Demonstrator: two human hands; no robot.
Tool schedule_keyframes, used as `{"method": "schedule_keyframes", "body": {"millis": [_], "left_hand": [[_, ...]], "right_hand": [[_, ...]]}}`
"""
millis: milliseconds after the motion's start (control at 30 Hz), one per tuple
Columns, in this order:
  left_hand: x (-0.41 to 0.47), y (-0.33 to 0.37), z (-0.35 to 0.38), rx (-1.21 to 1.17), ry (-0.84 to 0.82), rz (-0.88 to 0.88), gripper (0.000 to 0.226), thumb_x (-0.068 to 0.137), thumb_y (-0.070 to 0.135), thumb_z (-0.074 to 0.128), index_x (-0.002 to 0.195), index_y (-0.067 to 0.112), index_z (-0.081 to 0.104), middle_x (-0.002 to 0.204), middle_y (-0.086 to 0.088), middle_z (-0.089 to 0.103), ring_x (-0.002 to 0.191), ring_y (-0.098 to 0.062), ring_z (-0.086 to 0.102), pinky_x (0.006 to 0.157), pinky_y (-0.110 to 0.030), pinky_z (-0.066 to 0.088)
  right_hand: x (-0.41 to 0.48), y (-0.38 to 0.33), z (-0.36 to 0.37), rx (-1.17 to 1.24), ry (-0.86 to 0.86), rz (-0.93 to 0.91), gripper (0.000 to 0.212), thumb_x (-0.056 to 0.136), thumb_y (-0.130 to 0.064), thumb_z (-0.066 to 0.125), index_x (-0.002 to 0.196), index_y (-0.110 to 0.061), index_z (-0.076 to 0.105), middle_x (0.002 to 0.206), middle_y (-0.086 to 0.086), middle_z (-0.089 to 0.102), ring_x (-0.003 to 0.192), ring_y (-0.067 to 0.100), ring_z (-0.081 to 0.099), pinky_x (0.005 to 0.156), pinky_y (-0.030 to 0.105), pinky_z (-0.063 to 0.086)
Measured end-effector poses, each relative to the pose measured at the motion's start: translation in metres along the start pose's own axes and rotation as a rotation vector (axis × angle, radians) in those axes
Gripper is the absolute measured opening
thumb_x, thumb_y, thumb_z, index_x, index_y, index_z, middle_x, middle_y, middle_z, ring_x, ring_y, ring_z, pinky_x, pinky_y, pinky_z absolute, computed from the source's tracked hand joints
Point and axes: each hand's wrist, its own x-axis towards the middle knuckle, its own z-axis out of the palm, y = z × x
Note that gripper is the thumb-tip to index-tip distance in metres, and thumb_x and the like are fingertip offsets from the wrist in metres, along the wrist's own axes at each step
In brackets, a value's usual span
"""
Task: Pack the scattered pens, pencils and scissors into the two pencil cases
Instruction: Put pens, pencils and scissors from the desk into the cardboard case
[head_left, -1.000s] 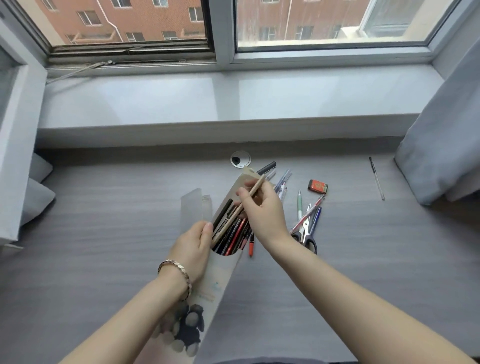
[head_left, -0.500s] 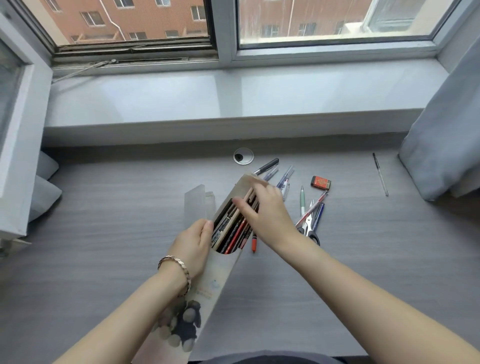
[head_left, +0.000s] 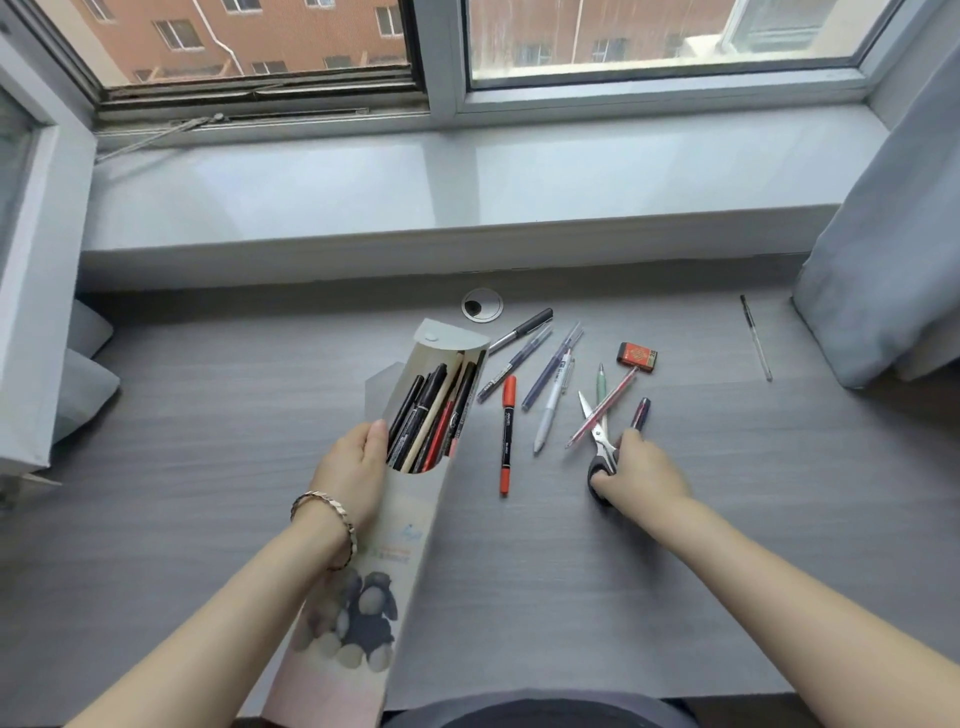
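1. While the left hand (head_left: 353, 467), wearing a bracelet (head_left: 327, 512), is gripping the tall pencil case (head_left: 400, 525) by its left edge, the case is slanting from the near edge of the desk (head_left: 208, 467) toward 1 o'clock.
2. Pens and pencils (head_left: 431, 415) are sitting packed side by side in its open mouth, and the rounded flap is standing open at the far end.
3. At the case's 3 o'clock, the right hand (head_left: 641, 475) is curling its fingers round the black handles of the scissors (head_left: 597, 434), which are lying on the desk with blades together, pointing to 11 o'clock.
4. A red pen (head_left: 605, 405) is lying across the blades, and a green pen (head_left: 601, 379) is running beyond them at 12 o'clock. A maroon pen (head_left: 640, 413) is lying just beside the right thumb.
5. Between case and scissors, an orange marker (head_left: 506, 431) is lying almost straight from 12 to 6, while a white pen (head_left: 553, 410) and a blue pen (head_left: 550, 366) are slanting toward 1 o'clock.
6. A translucent box (head_left: 382, 384) is showing partly at the mouth's 9 o'clock, mostly hidden behind the case.
7. Farther off, a clear pen (head_left: 511, 364) and a black-capped pen (head_left: 522, 328) are lying near the flap, at its 3 o'clock. A small red box (head_left: 637, 356) is lying at the right hand's 12 o'clock.
8. Farthest, a cable grommet (head_left: 482, 305) is sitting at the flap's 12 o'clock. A thin pen (head_left: 756, 338) is lying well apart at 2 o'clock, near the curtain (head_left: 883, 234), and the window sill (head_left: 467, 182) is spanning the back.
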Motion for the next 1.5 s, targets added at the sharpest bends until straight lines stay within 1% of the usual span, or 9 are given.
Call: {"method": "schedule_keyframes", "body": {"millis": [133,267,500,733,933,1067,1167,1300,1500], "left_hand": [[0.0,0.0,0.0,0.031,-0.033,0.019,0.044,0.098,0.028,0.028,0.088,-0.004,0.056,0.076,-0.008,0.055,0.076,-0.024,0.049,0.058,-0.031,0.031],[-0.002,0.001,0.002,0.076,-0.098,0.021,0.041,0.098,0.028,0.028,0.087,-0.001,0.055,0.075,-0.007,0.055,0.076,-0.024,0.049,0.061,-0.032,0.031],[-0.009,0.009,0.009,0.069,-0.22,0.085,0.04,0.098,0.031,0.029,0.078,0.005,0.051,0.076,-0.008,0.058,0.078,-0.027,0.055,0.063,-0.032,0.036],[-0.021,0.023,0.019,0.044,-0.269,0.181,0.039,0.097,0.031,0.032,0.083,0.001,0.055,0.08,-0.015,0.06,0.085,-0.032,0.057,0.077,-0.038,0.043],[-0.023,0.017,0.025,0.026,-0.287,0.179,0.039,0.096,0.034,0.032,0.083,0.005,0.055,0.081,-0.011,0.063,0.082,-0.029,0.057,0.077,-0.038,0.045],[-0.018,0.015,0.023,0.023,-0.25,0.158,0.038,0.097,0.03,0.032,0.077,0.004,0.05,0.07,-0.006,0.053,0.073,-0.026,0.052,0.063,-0.03,0.037],[-0.01,0.019,0.022,0.036,-0.223,0.136,0.037,0.097,0.03,0.031,0.078,0.006,0.051,0.075,-0.008,0.056,0.079,-0.028,0.055,0.068,-0.032,0.036],[0.002,0.025,0.024,0.047,-0.21,0.113,0.037,0.098,0.031,0.029,0.066,0.015,0.042,0.065,0.0,0.049,0.065,-0.018,0.046,0.056,-0.025,0.032],[0.016,0.037,0.027,0.036,-0.187,0.118,0.039,0.097,0.031,0.03,0.061,0.019,0.036,0.06,0.002,0.044,0.058,-0.014,0.041,0.055,-0.027,0.03]], "right_hand": [[-0.006,-0.008,-0.02,0.03,-0.068,-0.037,0.017,0.079,-0.02,0.053,0.093,-0.01,0.05,0.088,0.008,0.056,0.089,0.03,0.057,0.057,0.026,0.036],[-0.024,-0.022,-0.055,0.078,-0.003,-0.274,0.006,0.075,-0.011,0.056,0.079,-0.014,0.056,0.069,0.001,0.051,0.075,0.026,0.049,0.049,0.023,0.033],[-0.031,-0.041,-0.086,-0.176,0.133,-0.671,0.038,0.089,-0.004,0.049,0.115,-0.029,0.062,0.116,0.006,0.04,0.114,0.026,0.033,0.093,0.029,0.031],[-0.037,-0.06,-0.048,-0.216,-0.124,-0.984,0.052,0.083,0.006,0.043,0.117,-0.029,0.06,0.121,0.006,0.04,0.115,0.022,0.039,0.102,0.033,0.038],[-0.042,-0.058,-0.025,0.004,-0.107,-1.104,0.06,0.072,0.008,0.041,0.129,-0.009,0.047,0.135,0.011,0.043,0.128,0.023,0.035,0.112,0.028,0.028],[-0.02,-0.048,-0.04,0.414,0.184,-1.049,0.04,0.071,0.006,0.045,0.106,-0.001,0.062,0.109,0.008,0.06,0.106,0.012,0.053,0.097,0.015,0.041],[0.027,-0.03,-0.052,0.483,0.452,-0.703,0.028,0.076,0.005,0.046,0.096,-0.001,0.065,0.095,0.015,0.064,0.086,0.02,0.059,0.074,0.009,0.041],[0.097,0.003,-0.055,0.094,0.304,-0.257,0.038,0.085,-0.001,0.049,0.122,-0.004,0.053,0.128,0.019,0.052,0.119,0.037,0.046,0.1,0.035,0.036],[0.123,0.011,-0.051,-0.087,0.262,-0.224,0.033,0.088,-0.009,0.048,0.121,-0.005,0.053,0.124,0.02,0.05,0.117,0.038,0.041,0.096,0.045,0.04]]}}
